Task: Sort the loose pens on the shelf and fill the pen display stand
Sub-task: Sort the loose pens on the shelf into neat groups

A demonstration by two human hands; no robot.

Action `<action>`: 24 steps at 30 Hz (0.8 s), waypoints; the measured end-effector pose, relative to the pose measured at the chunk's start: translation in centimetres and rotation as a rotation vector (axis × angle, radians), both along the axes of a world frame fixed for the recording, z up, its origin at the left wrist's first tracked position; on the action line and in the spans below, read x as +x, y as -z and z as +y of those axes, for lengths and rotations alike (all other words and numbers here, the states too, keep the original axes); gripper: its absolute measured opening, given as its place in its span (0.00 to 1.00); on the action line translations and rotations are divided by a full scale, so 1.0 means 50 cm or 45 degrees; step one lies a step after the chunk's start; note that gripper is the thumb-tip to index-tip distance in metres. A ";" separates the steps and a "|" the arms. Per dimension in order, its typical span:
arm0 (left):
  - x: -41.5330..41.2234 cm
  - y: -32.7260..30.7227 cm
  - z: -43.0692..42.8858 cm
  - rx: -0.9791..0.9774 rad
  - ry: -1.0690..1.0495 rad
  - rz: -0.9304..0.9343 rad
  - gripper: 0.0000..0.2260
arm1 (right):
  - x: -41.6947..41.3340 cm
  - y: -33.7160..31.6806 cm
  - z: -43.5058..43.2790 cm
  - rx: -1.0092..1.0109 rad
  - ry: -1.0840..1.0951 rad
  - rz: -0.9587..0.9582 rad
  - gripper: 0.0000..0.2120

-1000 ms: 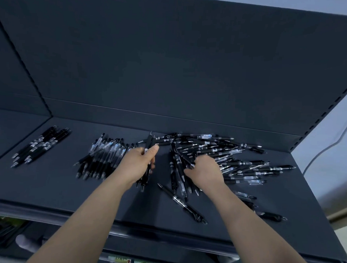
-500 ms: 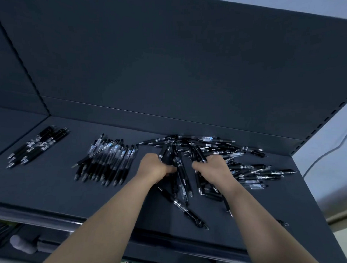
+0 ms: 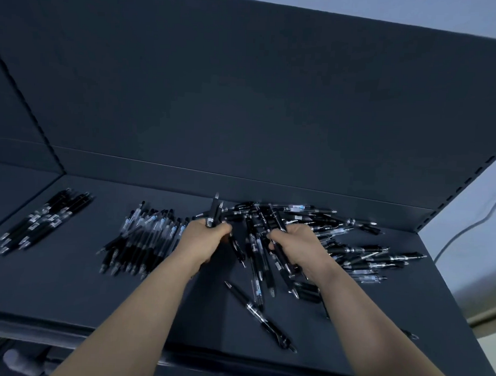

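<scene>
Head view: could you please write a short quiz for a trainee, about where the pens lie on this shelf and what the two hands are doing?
1. True or false: the left hand grips a few pens that stick up above it.
2. Where on the shelf does the unsorted heap lie?
A) at the left end
B) against the front edge only
C) on the right part, around the right hand
3. Fill in: to the left of both hands lie ___ separate sorted groups of pens.
Key: 1 true; 2 C; 3 two, the small black group and the long row.

Sorted rows point(image 3: 146, 240) left on shelf point(image 3: 54, 293), loose pile point(image 3: 351, 247) right
</scene>
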State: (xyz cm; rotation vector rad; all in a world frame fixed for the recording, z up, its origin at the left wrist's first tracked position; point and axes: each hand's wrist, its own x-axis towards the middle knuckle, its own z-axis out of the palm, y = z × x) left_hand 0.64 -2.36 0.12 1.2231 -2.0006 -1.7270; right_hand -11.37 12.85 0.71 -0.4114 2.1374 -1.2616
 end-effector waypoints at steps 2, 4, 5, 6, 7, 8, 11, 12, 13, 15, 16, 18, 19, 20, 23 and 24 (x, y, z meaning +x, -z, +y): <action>0.009 0.000 -0.010 -0.078 -0.011 0.059 0.09 | 0.003 0.004 -0.015 0.026 -0.029 0.079 0.10; 0.015 0.000 -0.014 -0.146 -0.022 0.133 0.08 | 0.008 0.008 -0.033 0.127 -0.082 0.223 0.14; 0.019 -0.001 -0.013 -0.173 -0.025 0.162 0.08 | 0.011 0.010 -0.043 0.221 -0.115 0.310 0.17; 0.023 -0.001 -0.012 -0.195 -0.020 0.185 0.07 | 0.016 0.010 -0.052 0.321 -0.140 0.398 0.19; 0.027 -0.005 -0.011 -0.199 -0.019 0.197 0.04 | 0.020 0.009 -0.060 0.408 -0.154 0.464 0.20; 0.032 -0.008 -0.010 -0.169 -0.016 0.200 0.03 | 0.024 0.008 -0.066 0.476 -0.155 0.505 0.21; 0.045 -0.020 -0.011 0.024 0.031 0.190 0.07 | 0.028 0.009 -0.078 0.539 -0.131 0.498 0.19; 0.049 -0.025 -0.011 0.074 0.059 0.183 0.07 | 0.030 0.008 -0.081 0.549 -0.131 0.508 0.18; 0.053 -0.030 -0.011 0.089 0.083 0.165 0.08 | 0.034 0.008 -0.085 0.556 -0.128 0.515 0.18; 0.060 -0.039 -0.006 0.064 0.104 0.142 0.10 | 0.039 0.011 -0.092 0.565 -0.126 0.515 0.16; 0.064 -0.042 -0.003 0.067 0.099 0.170 0.09 | 0.041 0.012 -0.094 0.559 -0.130 0.501 0.16; 0.071 -0.046 0.000 0.085 0.046 0.230 0.10 | 0.038 0.014 -0.092 0.522 -0.134 0.474 0.14; 0.076 -0.051 0.001 0.062 0.021 0.230 0.12 | 0.034 0.012 -0.088 0.496 -0.132 0.480 0.13; 0.080 -0.053 -0.001 0.032 0.010 0.217 0.14 | 0.029 0.010 -0.083 0.462 -0.129 0.489 0.13; 0.094 -0.065 -0.004 0.031 -0.009 0.182 0.13 | 0.017 -0.003 -0.074 0.279 -0.130 0.438 0.14; 0.099 -0.068 -0.005 0.035 -0.012 0.175 0.13 | 0.017 -0.009 -0.077 0.231 -0.141 0.414 0.14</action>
